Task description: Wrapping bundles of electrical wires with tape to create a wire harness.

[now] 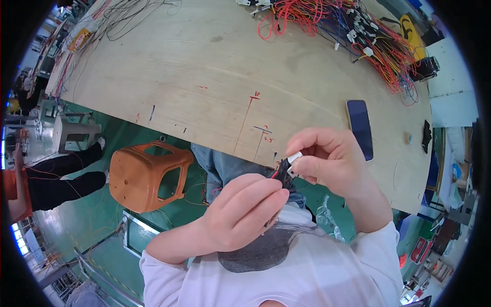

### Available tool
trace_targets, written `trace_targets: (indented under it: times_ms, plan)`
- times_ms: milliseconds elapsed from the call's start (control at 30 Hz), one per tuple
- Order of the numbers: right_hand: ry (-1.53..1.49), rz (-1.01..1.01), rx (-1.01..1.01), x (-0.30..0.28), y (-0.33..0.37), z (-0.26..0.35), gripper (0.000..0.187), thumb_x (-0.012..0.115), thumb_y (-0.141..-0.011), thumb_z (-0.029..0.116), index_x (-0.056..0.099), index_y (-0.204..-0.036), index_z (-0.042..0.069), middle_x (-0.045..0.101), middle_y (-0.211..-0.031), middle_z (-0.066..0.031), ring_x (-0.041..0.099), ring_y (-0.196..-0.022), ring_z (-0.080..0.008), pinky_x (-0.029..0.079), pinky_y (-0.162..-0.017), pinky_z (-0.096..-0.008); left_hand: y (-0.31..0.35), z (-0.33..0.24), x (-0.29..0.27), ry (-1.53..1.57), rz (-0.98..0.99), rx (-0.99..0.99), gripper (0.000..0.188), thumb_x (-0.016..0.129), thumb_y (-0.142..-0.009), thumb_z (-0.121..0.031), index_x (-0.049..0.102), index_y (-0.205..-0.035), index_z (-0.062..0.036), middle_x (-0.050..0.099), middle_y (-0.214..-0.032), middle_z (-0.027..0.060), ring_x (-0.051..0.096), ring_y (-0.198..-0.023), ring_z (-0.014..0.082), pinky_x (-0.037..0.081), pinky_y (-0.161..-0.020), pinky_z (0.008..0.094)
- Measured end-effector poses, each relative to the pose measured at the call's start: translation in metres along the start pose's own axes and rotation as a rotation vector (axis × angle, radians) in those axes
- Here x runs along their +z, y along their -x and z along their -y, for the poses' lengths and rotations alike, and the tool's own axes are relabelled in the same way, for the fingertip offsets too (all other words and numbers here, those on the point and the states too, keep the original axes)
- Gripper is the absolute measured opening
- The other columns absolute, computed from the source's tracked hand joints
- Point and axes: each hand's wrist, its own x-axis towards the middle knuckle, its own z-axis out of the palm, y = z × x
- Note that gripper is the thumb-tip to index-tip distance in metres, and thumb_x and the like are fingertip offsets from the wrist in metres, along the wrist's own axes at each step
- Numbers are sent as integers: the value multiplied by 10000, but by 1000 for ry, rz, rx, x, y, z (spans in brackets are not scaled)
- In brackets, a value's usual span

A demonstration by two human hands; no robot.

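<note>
At the far left edge of the frame I see another person's dark trouser legs (61, 176), and just right of them an orange plastic stool (146, 176) on the green floor (92, 220). In the lower centre my left hand (245, 212) is curled, its fingertips pinched on a bundle of black and red wires (281, 171). Those wires run up into a small white connector (294, 158), just right of centre, which my right hand (332, 161) grips between thumb and forefinger. Both hands hover in front of the near edge of the plywood tabletop (215, 66), above my lap. To the right, a dark phone (359, 128) lies flat on the tabletop. In the upper right a tangle of red, blue and yellow wire harnesses (358, 30) sprawls across the tabletop.
</note>
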Motion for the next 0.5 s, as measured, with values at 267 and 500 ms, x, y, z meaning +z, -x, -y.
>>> trace_targets:
  times_ms: [267,500]
  plan:
    - [-93,85,167,-6,-6,7,112,593,-745,2,580,-852,-27,559,-661,-37,478,-514,-44,361,-429,-166,-3,-5,-3,-271,116,167,308,591,-566,7,571,-866,77,531,-895,141,538,-754,250,479,-619,306]
    - [-141,29,164,1,-8,-3,121,607,-749,28,582,-855,-24,566,-673,-30,487,-520,-42,364,-420,-163,-5,-14,16,-402,136,131,340,590,-559,-18,576,-888,69,483,-944,127,489,-805,241,452,-641,328]
